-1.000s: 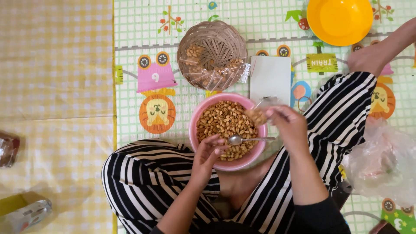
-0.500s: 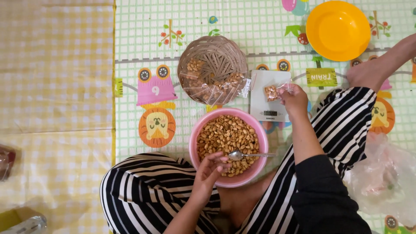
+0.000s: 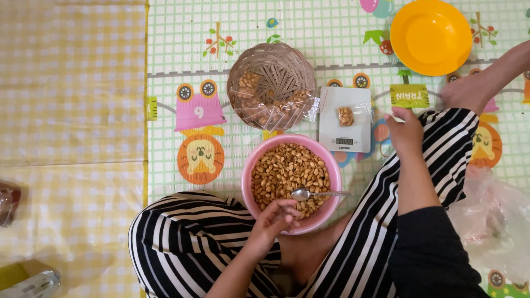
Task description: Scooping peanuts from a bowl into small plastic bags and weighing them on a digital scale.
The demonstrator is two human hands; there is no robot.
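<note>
A small clear packet of peanuts [image 3: 345,116] lies on the far part of a white kitchen scale [image 3: 345,118], just left of the right hand [image 3: 406,129], which hovers beside the scale with fingers loosely curled and empty, not touching the packet. The left hand [image 3: 276,218] rests on the near rim of a pink bowl [image 3: 326,160] full of peanuts [image 3: 287,171], fingers bent over the rim, holding nothing that can be made out. A metal spoon [image 3: 317,193] lies in the bowl, long axis left to right, its bowl end to the left and its handle across the right rim. Beyond the pink bowl sits a woven basket [image 3: 273,83] holding more filled packets, and a yellow bowl [image 3: 430,36] stands far right. Everything rests on the floor, on a green checked play mat [image 3: 182,44] with cartoon pictures, a yellow checked cloth [image 3: 66,83] to its left; the person sits cross-legged in striped trousers.
</note>
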